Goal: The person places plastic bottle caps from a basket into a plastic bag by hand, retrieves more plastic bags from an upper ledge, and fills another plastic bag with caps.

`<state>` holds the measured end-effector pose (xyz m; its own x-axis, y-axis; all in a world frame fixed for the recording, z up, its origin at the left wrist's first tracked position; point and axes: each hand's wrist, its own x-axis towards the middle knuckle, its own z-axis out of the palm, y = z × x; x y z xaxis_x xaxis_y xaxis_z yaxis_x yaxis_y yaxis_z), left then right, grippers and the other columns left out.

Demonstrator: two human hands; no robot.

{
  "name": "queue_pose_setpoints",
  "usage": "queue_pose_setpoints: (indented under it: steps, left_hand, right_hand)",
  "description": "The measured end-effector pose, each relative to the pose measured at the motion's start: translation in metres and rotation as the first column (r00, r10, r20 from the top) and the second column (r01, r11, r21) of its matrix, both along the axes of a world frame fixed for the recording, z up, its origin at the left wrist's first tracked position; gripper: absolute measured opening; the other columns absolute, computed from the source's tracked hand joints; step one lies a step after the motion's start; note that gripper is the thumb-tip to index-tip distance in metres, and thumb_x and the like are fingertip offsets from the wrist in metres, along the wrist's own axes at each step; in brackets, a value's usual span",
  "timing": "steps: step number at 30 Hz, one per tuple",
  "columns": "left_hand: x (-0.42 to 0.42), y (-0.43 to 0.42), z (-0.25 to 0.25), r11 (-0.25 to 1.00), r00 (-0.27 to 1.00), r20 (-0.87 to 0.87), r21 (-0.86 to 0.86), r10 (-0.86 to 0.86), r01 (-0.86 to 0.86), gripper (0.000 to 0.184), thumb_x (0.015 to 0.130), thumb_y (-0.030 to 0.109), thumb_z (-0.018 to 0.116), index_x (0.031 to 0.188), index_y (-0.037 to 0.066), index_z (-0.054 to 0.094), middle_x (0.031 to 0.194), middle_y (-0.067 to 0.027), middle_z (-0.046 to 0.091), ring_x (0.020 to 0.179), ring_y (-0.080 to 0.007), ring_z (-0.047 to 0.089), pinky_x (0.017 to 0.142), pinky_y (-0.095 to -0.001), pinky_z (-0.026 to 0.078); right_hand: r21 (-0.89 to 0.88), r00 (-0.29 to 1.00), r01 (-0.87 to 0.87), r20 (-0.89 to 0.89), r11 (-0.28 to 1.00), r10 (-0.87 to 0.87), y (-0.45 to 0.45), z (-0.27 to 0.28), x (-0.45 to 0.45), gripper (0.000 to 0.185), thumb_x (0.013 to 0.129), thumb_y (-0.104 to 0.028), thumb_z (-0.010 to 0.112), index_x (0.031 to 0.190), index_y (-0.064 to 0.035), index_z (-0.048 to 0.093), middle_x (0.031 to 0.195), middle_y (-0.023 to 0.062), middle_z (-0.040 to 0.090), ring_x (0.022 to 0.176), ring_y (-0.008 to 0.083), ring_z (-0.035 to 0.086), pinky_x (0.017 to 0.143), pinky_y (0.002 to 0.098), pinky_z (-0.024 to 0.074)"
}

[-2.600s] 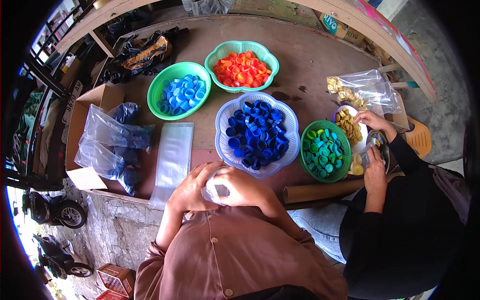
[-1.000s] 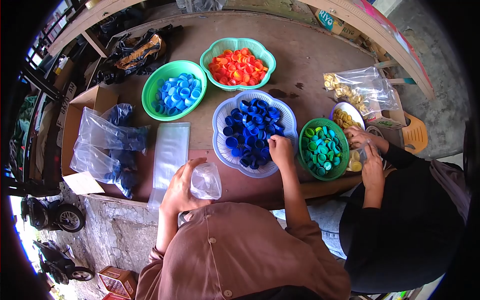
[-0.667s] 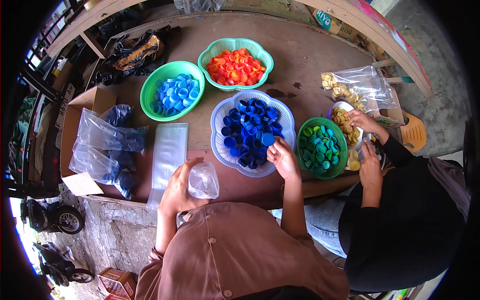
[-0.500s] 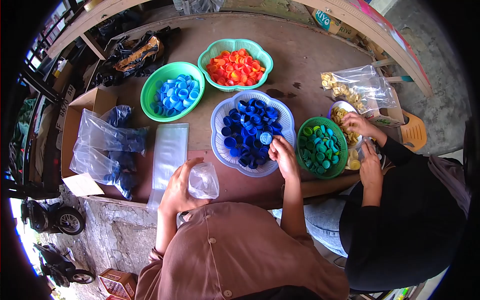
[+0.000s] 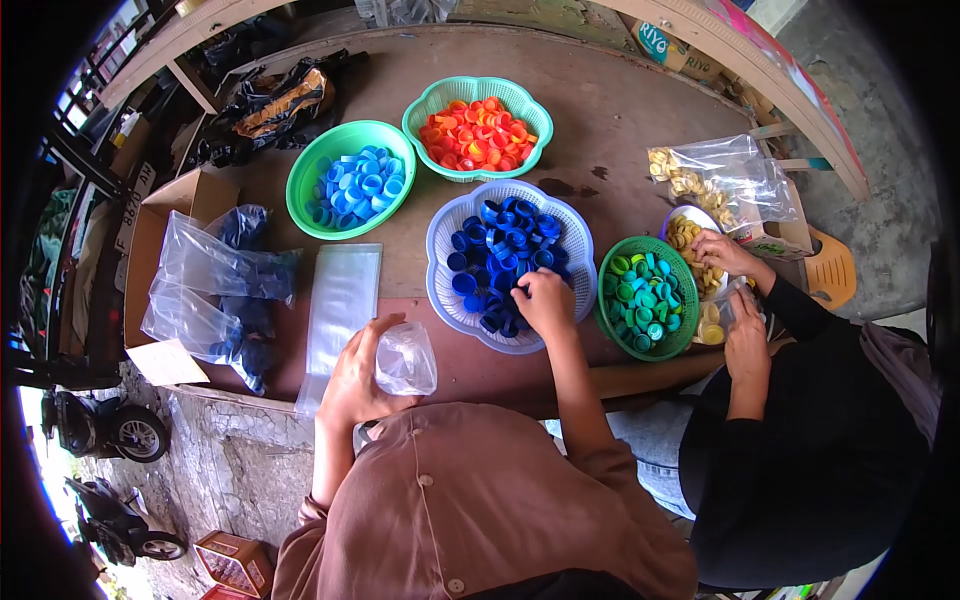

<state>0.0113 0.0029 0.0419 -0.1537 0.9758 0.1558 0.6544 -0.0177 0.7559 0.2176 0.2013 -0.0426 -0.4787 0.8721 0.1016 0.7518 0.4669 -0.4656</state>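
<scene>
My left hand (image 5: 352, 378) is closed around a clear plastic bag (image 5: 406, 360), held mouth up at the table's front edge. Dark blue bottle caps (image 5: 497, 237) fill a lavender basket (image 5: 440, 295) in front of me. Over the basket's near right side, my right hand (image 5: 547, 302) dips down with bent fingers among the caps. Its fingertips touch the caps, and whatever is pinched there is hidden. A flat stack of clear plastic bags (image 5: 343, 290) lies left of the basket.
Light blue caps fill a green basin (image 5: 296, 205), orange caps a mint basket (image 5: 540, 115), and green caps a green basket (image 5: 606, 318). At right, a co-worker's hands (image 5: 742, 340) handle yellow caps (image 5: 684, 232). A cardboard box (image 5: 150, 225) with bagged dark caps stands left.
My right hand has moved slightly left and down into the dark blue caps. The light blue cap seen at its fingertips no longer shows. My left hand stays with the bag.
</scene>
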Motion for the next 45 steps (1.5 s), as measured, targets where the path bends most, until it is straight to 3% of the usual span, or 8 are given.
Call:
queue_pose_setpoints:
  steps: [6,8,9,16,22,24,33,45]
  left_hand:
    - [-0.001,-0.003,0.001,1.0,1.0,-0.003,0.009,0.024,-0.024,0.081,0.046,0.022,0.078,0.117,0.003,0.044,0.113,-0.0161,0.054,0.104,-0.0355,0.052,0.088,-0.0404,0.042]
    - [-0.002,-0.004,-0.001,0.999,1.0,0.001,0.01,0.031,-0.031,0.081,0.046,0.022,0.077,0.117,0.003,0.044,0.112,-0.0162,0.054,0.103,-0.0356,0.052,0.088,-0.0404,0.042]
    - [-0.002,-0.003,-0.002,0.999,1.0,0.005,0.008,0.031,-0.031,0.081,0.046,0.022,0.078,0.117,0.003,0.044,0.112,-0.0163,0.054,0.103,-0.0357,0.052,0.088,-0.0404,0.042]
    - [0.0,0.0,-0.002,1.0,1.0,-0.009,0.017,-0.006,0.006,0.082,0.045,0.022,0.078,0.118,0.003,0.044,0.112,-0.0162,0.054,0.103,-0.0356,0.052,0.088,-0.0405,0.042]
    - [-0.003,-0.002,-0.002,1.0,1.0,-0.011,0.006,0.005,-0.005,0.084,0.045,0.023,0.079,0.118,0.003,0.043,0.114,-0.0158,0.053,0.104,-0.0353,0.051,0.089,-0.0404,0.042]
    - [-0.004,-0.002,-0.002,1.0,1.0,-0.015,0.009,0.005,-0.005,0.084,0.045,0.023,0.079,0.118,0.003,0.043,0.114,-0.0158,0.053,0.104,-0.0353,0.052,0.089,-0.0403,0.042]
    - [-0.004,-0.006,0.001,0.999,0.999,0.019,0.017,0.041,-0.042,0.083,0.045,0.021,0.078,0.118,0.003,0.043,0.113,-0.0159,0.053,0.104,-0.0354,0.051,0.089,-0.0402,0.042]
    - [-0.01,-0.012,0.002,0.995,0.996,-0.012,0.041,0.089,-0.088,0.081,0.046,0.02,0.077,0.118,0.003,0.044,0.112,-0.0161,0.053,0.103,-0.0356,0.051,0.089,-0.04,0.041]
  right_hand:
    - [0.011,0.997,-0.072,-0.016,0.997,0.073,0.011,-0.031,0.005,0.012,0.074,-0.017,0.066,0.079,-0.0061,0.064,0.066,0.0053,0.058,0.06,0.0223,0.058,0.053,0.0347,0.0442]
    - [-0.603,0.796,-0.175,-0.552,0.778,-0.248,0.01,-0.017,0.005,0.018,0.079,-0.018,0.062,0.077,-0.0011,0.061,0.064,0.001,0.054,0.057,0.0149,0.055,0.052,0.0277,0.0424]
    - [-0.781,0.641,-0.378,-0.608,0.497,-0.468,0.008,-0.001,0.011,0.016,0.084,-0.018,0.059,0.082,-0.0024,0.059,0.06,-0.0036,0.045,0.053,0.0067,0.044,0.048,0.0206,0.0332]
    - [-0.701,0.401,-0.557,-0.697,0.446,-0.595,-0.011,0.024,0.016,0.008,0.085,-0.013,0.057,0.084,-0.0052,0.057,0.06,-0.0044,0.041,0.052,0.0055,0.039,0.048,0.0191,0.0296]
    - [-0.58,0.776,-0.122,-0.561,0.805,-0.287,-0.008,0.015,0.021,0.02,0.08,-0.012,0.062,0.095,-0.0003,0.056,0.067,0.0001,0.048,0.058,0.0128,0.048,0.053,0.026,0.0385]
    - [0.101,0.978,0.057,-0.206,0.993,-0.036,-0.011,0.006,0.021,0.036,0.072,-0.011,0.067,0.103,0.001,0.054,0.072,0.0073,0.052,0.066,0.0231,0.053,0.061,0.0328,0.0431]
    - [-0.097,0.968,-0.214,-0.152,0.972,0.198,-0.002,-0.003,-0.055,0.012,0.07,-0.013,0.064,0.08,-0.0065,0.06,0.083,0.0115,0.06,0.077,0.0308,0.059,0.066,0.0385,0.0485]
    - [0.172,0.956,-0.08,-0.266,0.982,0.124,0.033,-0.025,-0.091,0.009,0.073,-0.006,0.061,0.082,-0.0057,0.062,0.079,0.0125,0.061,0.069,0.0285,0.061,0.06,0.0364,0.0498]
